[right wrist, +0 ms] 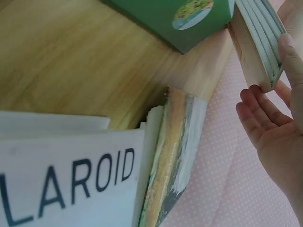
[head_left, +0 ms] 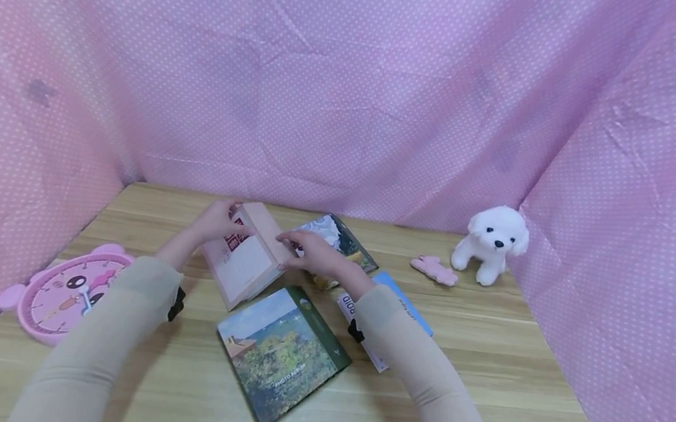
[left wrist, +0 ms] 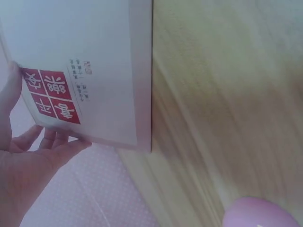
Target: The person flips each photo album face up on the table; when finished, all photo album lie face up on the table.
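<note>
A thick pale book with red blocks of white characters on its cover is held tilted at the back left of the table. My left hand grips its far left edge; in the left wrist view the thumb lies over the cover and the other fingers are at the edge. On the opposite side, my right hand holds the book by its right corner. The right wrist view shows the thumb on the page side and the fingers under the corner.
In front lies a photo album with a green spine. Right of the book are a painted-cover book, a white "LAROID" book and a blue one. A pink clock, pink plush piece and white toy dog flank them.
</note>
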Tool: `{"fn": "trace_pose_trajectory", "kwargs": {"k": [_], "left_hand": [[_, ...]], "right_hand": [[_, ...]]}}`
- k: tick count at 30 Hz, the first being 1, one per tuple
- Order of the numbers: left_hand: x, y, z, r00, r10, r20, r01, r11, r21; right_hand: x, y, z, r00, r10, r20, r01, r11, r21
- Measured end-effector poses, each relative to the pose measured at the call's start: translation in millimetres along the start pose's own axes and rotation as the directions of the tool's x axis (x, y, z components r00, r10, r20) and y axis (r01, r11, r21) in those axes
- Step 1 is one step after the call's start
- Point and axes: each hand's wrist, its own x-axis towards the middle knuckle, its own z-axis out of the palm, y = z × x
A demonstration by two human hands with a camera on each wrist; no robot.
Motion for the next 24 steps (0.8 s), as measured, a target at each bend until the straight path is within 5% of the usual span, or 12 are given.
{"fn": "trace_pose_trajectory", "kwargs": {"k": [8, 16, 24], "left_hand": [[-1.0, 9.5, -12.0, 1.0, 0.001, 0.0, -0.001, 0.999, -0.036], [1.6, 25.7, -22.3, 0.999, -0.026, -0.029, 0.026, 1.0, -0.008], [-1.8, 33.2, -26.7, 0.995, 0.014, -0.1, -0.012, 1.0, 0.015]], "right_hand": [[-2.1, -2, -9, 0.993, -0.043, -0.111, 0.053, 0.994, 0.094], [-6.1, -2, -18, 0.992, -0.042, -0.123, 0.06, 0.987, 0.152], [-11.0, -8, -26, 0.987, -0.044, -0.153, 0.081, 0.966, 0.247]]}}
